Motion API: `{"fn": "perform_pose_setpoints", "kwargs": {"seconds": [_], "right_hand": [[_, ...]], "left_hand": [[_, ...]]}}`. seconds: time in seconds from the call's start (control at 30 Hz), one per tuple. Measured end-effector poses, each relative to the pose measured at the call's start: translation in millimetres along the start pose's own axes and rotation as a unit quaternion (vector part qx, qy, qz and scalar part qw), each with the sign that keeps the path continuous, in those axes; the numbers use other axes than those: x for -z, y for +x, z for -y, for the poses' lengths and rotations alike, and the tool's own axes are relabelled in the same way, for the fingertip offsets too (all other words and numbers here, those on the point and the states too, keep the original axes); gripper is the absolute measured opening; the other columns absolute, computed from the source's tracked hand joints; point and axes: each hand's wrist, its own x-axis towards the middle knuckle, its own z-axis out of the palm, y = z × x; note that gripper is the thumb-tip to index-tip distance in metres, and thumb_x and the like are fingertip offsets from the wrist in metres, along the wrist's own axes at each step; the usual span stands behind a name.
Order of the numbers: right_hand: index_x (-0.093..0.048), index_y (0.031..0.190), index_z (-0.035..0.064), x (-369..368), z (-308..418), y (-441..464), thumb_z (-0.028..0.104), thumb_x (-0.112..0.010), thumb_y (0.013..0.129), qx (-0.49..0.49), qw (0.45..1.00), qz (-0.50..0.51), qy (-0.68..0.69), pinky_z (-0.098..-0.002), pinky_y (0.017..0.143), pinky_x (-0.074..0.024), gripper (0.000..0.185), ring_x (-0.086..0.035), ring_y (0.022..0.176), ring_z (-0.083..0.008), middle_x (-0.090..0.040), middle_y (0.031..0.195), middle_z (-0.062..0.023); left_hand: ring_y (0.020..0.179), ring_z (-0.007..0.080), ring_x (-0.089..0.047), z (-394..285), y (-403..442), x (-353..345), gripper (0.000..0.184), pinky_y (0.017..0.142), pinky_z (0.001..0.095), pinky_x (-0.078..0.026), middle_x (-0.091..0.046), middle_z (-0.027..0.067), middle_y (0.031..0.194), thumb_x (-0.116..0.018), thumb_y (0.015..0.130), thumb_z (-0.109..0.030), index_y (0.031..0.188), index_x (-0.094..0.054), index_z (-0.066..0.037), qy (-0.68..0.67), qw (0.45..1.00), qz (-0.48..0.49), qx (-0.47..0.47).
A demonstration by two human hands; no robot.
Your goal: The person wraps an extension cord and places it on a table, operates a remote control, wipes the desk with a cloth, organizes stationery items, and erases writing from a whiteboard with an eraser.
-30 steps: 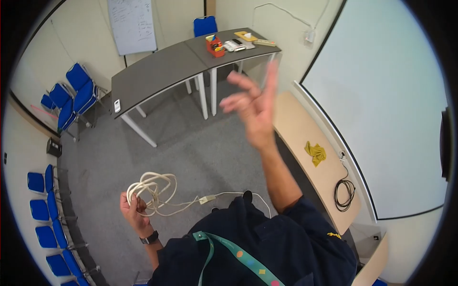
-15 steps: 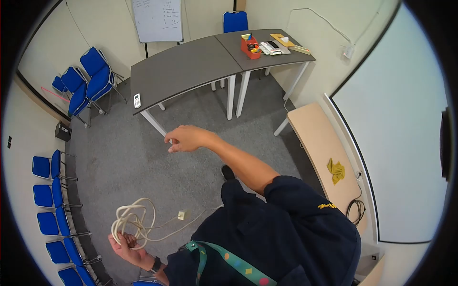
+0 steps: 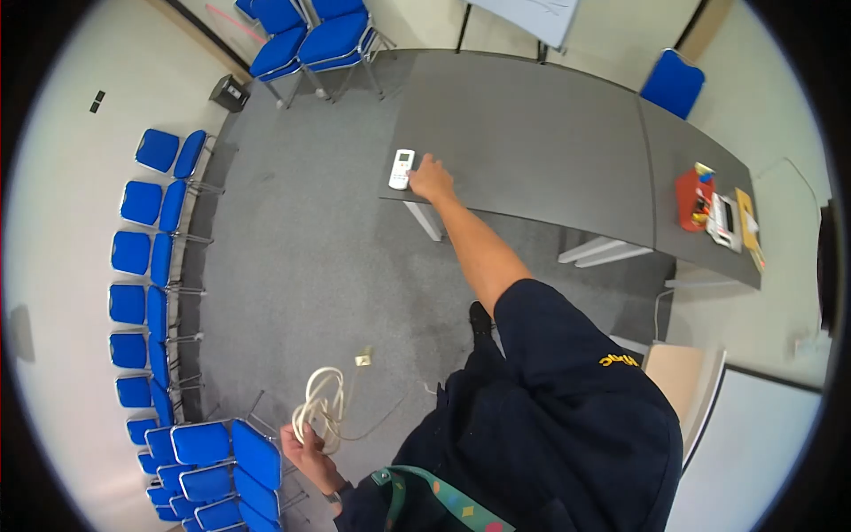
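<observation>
In my left hand (image 3: 310,457), the fingers are closed around a loosely coiled cream cable (image 3: 312,406). A small pale block (image 3: 363,361), perhaps a plug or socket, hangs from the cable beside the coil. My right arm stretches out over the near left corner of the grey table (image 3: 523,133). A white remote control (image 3: 402,169) lies there, and my right hand (image 3: 432,180) is at its right edge with the fingers partly spread. Whether the fingertips touch the remote is hard to make out.
Blue chairs (image 3: 129,253) line the left wall, with a stack of more chairs (image 3: 206,443) at lower left. A red box of supplies (image 3: 694,199) stands on the table's right part. A small black bin (image 3: 230,93) is by the far left wall.
My view has turned left and come nearer the table. My right hand has moved from above the floor to the remote. The coiled cable stays in my left hand.
</observation>
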Motion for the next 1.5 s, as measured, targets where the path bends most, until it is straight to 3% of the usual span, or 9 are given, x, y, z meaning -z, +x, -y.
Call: {"fn": "perform_pose_setpoints", "kwargs": {"seconds": [0.27, 0.43, 0.53, 0.73, 1.03, 1.17, 1.27, 1.33, 1.5], "right_hand": [[-0.049, 0.121, 0.0003, -95.6, 27.6, 63.1, 0.032, -0.072, 0.082, 0.022, 0.996, -0.074, -0.04, -0.0482, 0.092, -0.0487, 0.056, -0.058, 0.11, -0.04, -0.058, 0.119, -0.0206], [-0.052, 0.114, 0.0033, -64.3, -20.9, 37.8, 0.022, -0.07, 0.084, 0.04, 0.986, -0.077, 0.144, -0.0478, 0.085, -0.0506, 0.039, -0.062, 0.101, -0.0401, -0.063, 0.107, -0.0219], [-0.051, 0.117, 0.0092, -35.4, -74.4, -0.1, 0.027, -0.064, 0.093, -0.035, 0.889, 0.012, 0.457, -0.0365, 0.032, -0.0529, 0.033, -0.068, 0.061, -0.0265, -0.063, 0.096, -0.0112], [-0.056, 0.11, 0.0071, 129.9, -101.5, -158.4, 0.025, -0.051, 0.1, -0.01, 0.875, 0.036, 0.483, -0.0249, 0.037, -0.042, 0.021, -0.054, 0.051, -0.0084, -0.058, 0.075, -0.001], [-0.055, 0.119, 0.0055, 244.1, -109.0, -333.8, 0.016, -0.054, 0.097, 0.092, 0.806, -0.281, 0.513, -0.022, 0.042, -0.045, 0.024, -0.058, 0.055, -0.0076, -0.061, 0.078, -0.0018], [-0.055, 0.12, 0.0032, 232.1, -88.5, -371.8, 0.015, -0.055, 0.097, 0.112, 0.8, -0.286, 0.515, -0.0229, 0.051, -0.0501, 0.026, -0.059, 0.065, -0.0066, -0.063, 0.085, -0.002], [-0.054, 0.123, 0.0032, 214.1, -74.3, -377.8, 0.015, -0.058, 0.096, 0.119, 0.813, -0.256, 0.509, -0.0239, 0.055, -0.0532, 0.03, -0.063, 0.073, -0.0082, -0.065, 0.092, -0.005], [-0.054, 0.123, 0.0025, 208.1, -63.3, -374.2, 0.015, -0.057, 0.096, 0.132, 0.808, -0.248, 0.518, -0.0237, 0.056, -0.0542, 0.03, -0.064, 0.074, -0.0087, -0.066, 0.092, -0.0059], [-0.054, 0.122, 0.0022, 209.2, -31.4, -359.5, 0.014, -0.057, 0.097, 0.158, 0.808, -0.228, 0.52, -0.0236, 0.055, -0.0539, 0.028, -0.063, 0.074, -0.0081, -0.065, 0.092, -0.0051]], "left_hand": [[0.049, 0.0042, -0.035, -4.4, 12.9, -24.4, 0.019, 0.043, 0.0203, -0.025, -0.045, -0.0026, 0.065, -0.066, 0.091, -0.008, 0.085, -0.048, -0.01, 0.067, 0.995, -0.043, 0.062], [0.081, 0.0167, -0.061, 31.8, 24.2, -27.6, 0.028, 0.07, 0.0357, -0.053, -0.065, 0.0067, 0.093, -0.074, 0.087, -0.025, 0.105, -0.062, -0.006, 0.058, 0.988, 0.062, 0.127], [0.084, 0.0168, -0.06, 38.1, 43.5, -64.8, 0.016, 0.071, 0.0344, -0.051, -0.066, 0.0081, 0.093, -0.065, 0.093, -0.013, 0.105, -0.062, -0.003, 0.119, 0.97, 0.118, 0.173], [0.085, 0.0177, -0.06, 78.4, 107.3, -160.6, 0.017, 0.071, 0.034, -0.05, -0.065, 0.0085, 0.093, -0.065, 0.093, -0.013, 0.106, -0.063, -0.002, 0.098, 0.921, 0.352, 0.139], [0.086, 0.0199, -0.06, 143.0, 146.1, -224.8, 0.021, 0.072, 0.0333, -0.049, -0.066, 0.0098, 0.096, -0.066, 0.091, -0.016, 0.106, -0.064, -0.001, 0.066, 0.833, 0.548, 0.041], [0.06, 0.0083, -0.05, 137.0, 138.6, -205.9, 0.014, 0.056, 0.0248, -0.041, -0.055, 0.0006, 0.07, -0.067, 0.084, -0.002, 0.085, -0.053, -0.003, 0.116, 0.857, 0.501, -0.041], [0.066, 0.011, -0.055, 135.5, 145.8, -180.8, 0.014, 0.062, 0.028, -0.046, -0.06, 0.0037, 0.075, -0.067, 0.081, 0.002, 0.087, -0.054, -0.002, 0.098, 0.854, 0.505, -0.073], [0.088, 0.0196, -0.06, 118.6, 149.1, -161.6, 0.025, 0.074, 0.0337, -0.049, -0.066, 0.0107, 0.098, -0.068, 0.089, -0.017, 0.107, -0.064, -0.001, 0.164, 0.843, 0.512, -0.013], [0.089, 0.0206, -0.06, 136.0, 169.3, -133.9, 0.029, 0.077, 0.0346, -0.05, -0.066, 0.0121, 0.1, -0.066, 0.09, -0.018, 0.112, -0.063, -0.001, 0.14, 0.871, 0.471, 0.008]]}}
